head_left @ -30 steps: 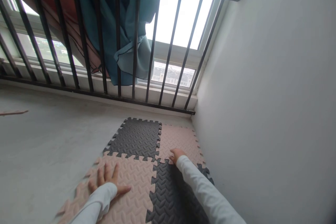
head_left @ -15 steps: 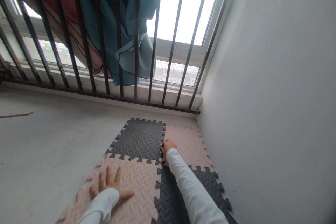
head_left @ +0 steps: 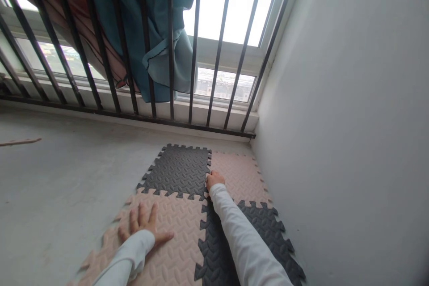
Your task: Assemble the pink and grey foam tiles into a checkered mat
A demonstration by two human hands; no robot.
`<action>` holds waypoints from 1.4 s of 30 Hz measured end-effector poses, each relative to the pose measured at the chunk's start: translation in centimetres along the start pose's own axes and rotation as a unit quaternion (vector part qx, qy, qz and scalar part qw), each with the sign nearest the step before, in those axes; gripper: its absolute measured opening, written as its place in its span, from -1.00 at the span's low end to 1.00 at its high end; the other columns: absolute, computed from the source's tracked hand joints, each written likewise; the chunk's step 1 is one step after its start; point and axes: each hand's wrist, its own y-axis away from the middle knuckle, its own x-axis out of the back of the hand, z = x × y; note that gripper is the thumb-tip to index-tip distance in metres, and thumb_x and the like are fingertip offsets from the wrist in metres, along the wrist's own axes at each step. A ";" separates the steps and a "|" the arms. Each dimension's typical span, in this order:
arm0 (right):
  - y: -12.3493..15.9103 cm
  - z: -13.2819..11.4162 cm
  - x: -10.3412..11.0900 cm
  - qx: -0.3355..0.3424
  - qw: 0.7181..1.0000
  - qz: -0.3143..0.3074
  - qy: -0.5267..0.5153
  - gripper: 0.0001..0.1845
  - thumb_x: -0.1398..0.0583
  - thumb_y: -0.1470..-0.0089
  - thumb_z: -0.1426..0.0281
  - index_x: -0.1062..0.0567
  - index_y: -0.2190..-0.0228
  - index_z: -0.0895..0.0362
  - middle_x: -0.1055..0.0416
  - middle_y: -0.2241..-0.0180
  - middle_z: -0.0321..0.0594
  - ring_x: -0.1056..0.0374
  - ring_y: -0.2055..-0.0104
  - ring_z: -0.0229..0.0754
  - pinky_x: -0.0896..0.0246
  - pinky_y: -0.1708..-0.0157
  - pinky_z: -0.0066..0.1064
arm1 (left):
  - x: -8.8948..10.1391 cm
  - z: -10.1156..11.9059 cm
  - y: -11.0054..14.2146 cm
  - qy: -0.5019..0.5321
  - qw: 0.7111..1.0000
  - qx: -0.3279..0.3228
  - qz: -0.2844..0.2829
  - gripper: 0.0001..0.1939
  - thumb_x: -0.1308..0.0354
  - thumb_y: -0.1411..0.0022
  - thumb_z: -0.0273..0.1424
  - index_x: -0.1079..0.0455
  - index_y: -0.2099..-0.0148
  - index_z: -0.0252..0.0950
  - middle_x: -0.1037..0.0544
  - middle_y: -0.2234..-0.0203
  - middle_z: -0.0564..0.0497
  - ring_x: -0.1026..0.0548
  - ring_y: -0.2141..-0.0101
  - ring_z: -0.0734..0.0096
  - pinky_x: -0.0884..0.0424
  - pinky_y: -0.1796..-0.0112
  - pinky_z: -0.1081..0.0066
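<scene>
Left grip (head_left: pixel 143 224) lies palm down, fingers (head_left: pixel 143 213) splayed, thumb (head_left: pixel 164 236) out; the right arm (head_left: pixel 239 237) stretches farther, right grip (head_left: pixel 216 179) curled, its fingertips, from here, seemingly tucked.

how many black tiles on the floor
2. The far black tile lies left of the far pink tile; the near black tile is partly hidden by the right sleeve. Others could lie beyond the frame.
</scene>
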 end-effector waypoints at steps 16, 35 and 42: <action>-2.1 1.3 -0.5 0.069 0.993 -0.072 -0.058 -0.30 0.25 -0.05 0.04 0.07 -0.13 0.17 0.26 -0.21 -0.19 0.33 -0.22 -0.16 0.41 -0.13 -0.10 | 1.0 0.2 0.8 -0.018 0.999 0.009 -0.026 0.09 0.02 0.41 0.17 0.27 -0.20 -0.02 0.43 -0.22 0.01 0.44 -0.16 0.06 0.33 -0.03 -0.07; -6.1 1.4 -0.6 0.061 0.997 -0.004 -0.051 -0.34 0.15 -0.04 0.07 -0.15 -0.04 0.26 -0.04 -0.12 -0.01 0.12 -0.16 -0.07 0.34 -0.11 -0.18 | -1.1 -0.6 -0.7 0.038 0.999 -0.018 0.031 0.10 -0.07 0.44 0.14 0.16 -0.20 -0.07 0.38 -0.22 -0.05 0.44 -0.16 -0.02 0.33 0.00 -0.17; -5.8 0.6 -0.4 0.029 0.998 -0.049 -0.034 -0.23 0.20 -0.03 0.02 -0.01 -0.10 0.33 0.14 -0.17 0.01 0.26 -0.20 -0.06 0.44 -0.13 -0.16 | -0.7 -0.5 0.1 0.041 0.997 -0.019 0.057 0.04 -0.06 0.38 0.10 0.14 -0.19 -0.08 0.35 -0.22 -0.06 0.40 -0.16 -0.01 0.34 0.00 -0.16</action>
